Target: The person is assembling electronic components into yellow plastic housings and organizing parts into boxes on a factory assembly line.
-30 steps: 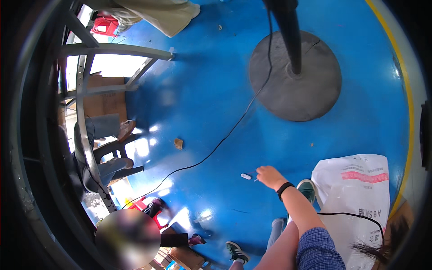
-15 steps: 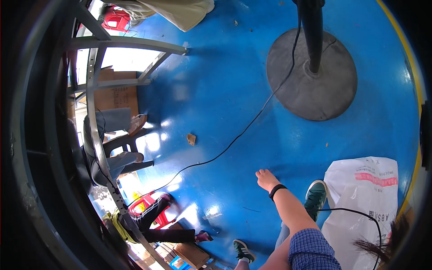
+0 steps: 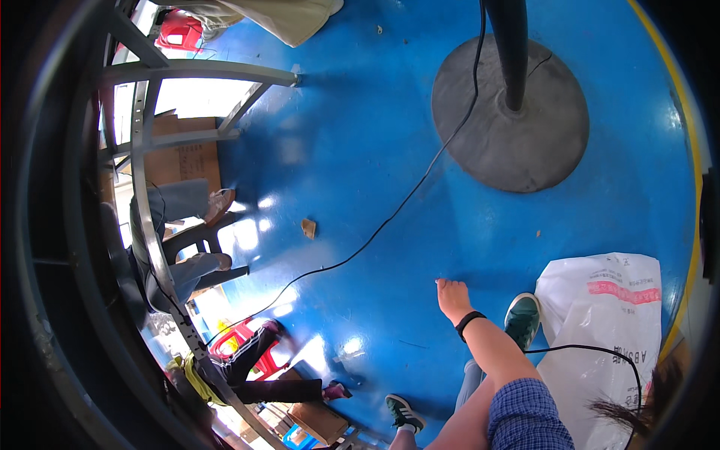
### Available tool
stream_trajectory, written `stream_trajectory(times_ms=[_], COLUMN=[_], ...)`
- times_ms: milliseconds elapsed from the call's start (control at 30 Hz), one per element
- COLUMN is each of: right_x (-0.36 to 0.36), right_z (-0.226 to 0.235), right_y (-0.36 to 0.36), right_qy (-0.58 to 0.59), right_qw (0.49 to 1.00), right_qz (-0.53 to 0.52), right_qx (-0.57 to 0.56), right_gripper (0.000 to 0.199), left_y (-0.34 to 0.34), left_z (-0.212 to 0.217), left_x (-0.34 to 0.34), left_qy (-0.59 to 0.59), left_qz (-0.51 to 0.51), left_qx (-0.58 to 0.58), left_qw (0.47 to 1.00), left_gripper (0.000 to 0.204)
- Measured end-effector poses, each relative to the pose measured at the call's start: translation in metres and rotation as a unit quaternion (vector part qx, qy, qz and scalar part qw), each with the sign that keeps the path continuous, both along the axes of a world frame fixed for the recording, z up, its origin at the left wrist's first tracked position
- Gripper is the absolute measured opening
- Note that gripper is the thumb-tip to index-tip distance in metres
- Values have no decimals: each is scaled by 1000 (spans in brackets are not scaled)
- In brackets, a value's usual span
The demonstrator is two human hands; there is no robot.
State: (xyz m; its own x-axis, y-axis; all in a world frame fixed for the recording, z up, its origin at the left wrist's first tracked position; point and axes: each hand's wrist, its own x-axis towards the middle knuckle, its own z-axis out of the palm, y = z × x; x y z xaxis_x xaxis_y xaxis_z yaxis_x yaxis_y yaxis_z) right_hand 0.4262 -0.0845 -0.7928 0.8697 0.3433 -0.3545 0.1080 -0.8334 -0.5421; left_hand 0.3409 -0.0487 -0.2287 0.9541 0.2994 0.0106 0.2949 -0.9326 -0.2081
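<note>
My right hand (image 3: 453, 300) hangs over the blue floor near the lower middle. Its fingers are curled in, and one fingertip pokes out at the left. Whatever it may hold is hidden. A black band (image 3: 469, 325) circles the wrist, and a blue checked sleeve (image 3: 529, 416) covers the upper arm. Another stretch of bare skin, perhaps my left forearm, shows below that arm; no left hand can be seen. Nearest to the right hand is a green shoe (image 3: 523, 321). Beside it a white printed plastic sack (image 3: 570, 300) lies on the floor, with a black cable (image 3: 592, 349) across it.
A round grey base (image 3: 551, 142) carries a black post (image 3: 510, 60). A long cable (image 3: 390, 217) runs across the floor. At left are a metal frame (image 3: 195, 69), cardboard box (image 3: 184, 154) and seated people's legs. A brown scrap (image 3: 308, 228) lies mid-floor.
The view has shifted a little, so the floor things sit farther left. My right hand has moved slightly right, and its fingers look more tightly curled.
</note>
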Motion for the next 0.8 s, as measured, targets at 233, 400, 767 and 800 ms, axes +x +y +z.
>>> stream_trajectory(times_ms=[233,400,767,800], right_x=[9,-3,-13,-13], right_z=[11,-11,-10,-11], right_y=[-16,-18,-20,-20], right_qy=[42,29,-33,-2], right_qw=[995,992,999,1000], right_qz=[-92,-99,12,16], right_qx=[18,68,0,0], right_gripper=[22,21,14,12], left_y=[3,7,12,12], left_z=[11,16,29,31], left_x=[-16,-23,-29,-29], left_qy=[-4,-10,-21,-23], left_qz=[22,28,38,36], left_qx=[-3,-15,-26,-29], left_qw=[1000,999,999,999], left_gripper=[54,55,58,58])
